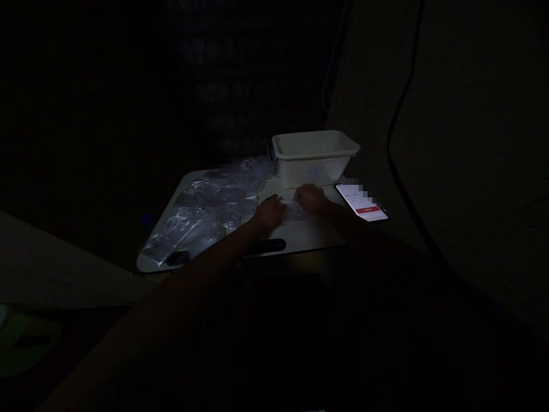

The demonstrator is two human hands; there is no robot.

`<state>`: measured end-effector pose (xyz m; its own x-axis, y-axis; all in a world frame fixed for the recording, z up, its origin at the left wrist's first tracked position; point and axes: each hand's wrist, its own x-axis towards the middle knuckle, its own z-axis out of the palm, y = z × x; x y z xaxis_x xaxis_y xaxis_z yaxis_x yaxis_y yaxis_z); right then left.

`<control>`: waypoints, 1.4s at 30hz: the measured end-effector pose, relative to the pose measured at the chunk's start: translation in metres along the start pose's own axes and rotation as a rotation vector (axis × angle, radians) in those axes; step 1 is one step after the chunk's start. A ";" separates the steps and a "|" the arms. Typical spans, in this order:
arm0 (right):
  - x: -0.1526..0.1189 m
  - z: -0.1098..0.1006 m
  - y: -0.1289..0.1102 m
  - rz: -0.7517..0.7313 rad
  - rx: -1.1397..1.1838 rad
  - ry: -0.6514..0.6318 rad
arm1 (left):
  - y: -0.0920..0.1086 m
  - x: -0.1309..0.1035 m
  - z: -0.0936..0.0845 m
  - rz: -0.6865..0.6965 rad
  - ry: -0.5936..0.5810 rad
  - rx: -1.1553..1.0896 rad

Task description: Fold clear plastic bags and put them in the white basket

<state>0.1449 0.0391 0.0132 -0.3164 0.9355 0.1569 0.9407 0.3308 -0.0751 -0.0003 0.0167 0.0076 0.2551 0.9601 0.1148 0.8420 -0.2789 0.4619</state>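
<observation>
A small clear plastic bag (297, 212) lies on the white table (309, 236) between my two hands. My left hand (270, 213) is closed on the bag's left edge. At its upper right edge, my right hand (311, 198) is closed too, with the fingertips curled and partly hidden. Many clear plastic bags (210, 206) are spread in a crumpled heap over the left half of the table, beside my left hand. The dim light hides what is inside the small bag.
A white rectangular tub (311, 169) stands at the table's back right, just beyond my hands. A lit phone (362, 203) lies at the right edge. A dark cable (390, 137) hangs along the wall on the right.
</observation>
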 end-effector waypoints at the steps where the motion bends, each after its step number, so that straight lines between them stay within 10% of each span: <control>1: -0.001 -0.002 0.001 -0.007 0.032 0.027 | 0.000 0.004 -0.002 -0.057 0.005 -0.114; 8: -0.001 -0.013 0.000 0.026 0.545 0.169 | 0.001 0.009 -0.009 -0.255 -0.013 -0.950; 18: -0.003 -0.013 0.005 0.294 1.472 -0.035 | 0.000 0.014 -0.012 -0.227 0.049 -1.076; 42: -0.009 -0.032 0.019 0.236 1.103 0.200 | 0.005 0.019 -0.031 -0.324 0.058 -0.987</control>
<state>0.1699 0.0333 0.0415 -0.0282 0.9850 0.1701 0.3234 0.1700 -0.9309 -0.0058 0.0344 0.0397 0.0410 0.9927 -0.1131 0.0963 0.1088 0.9894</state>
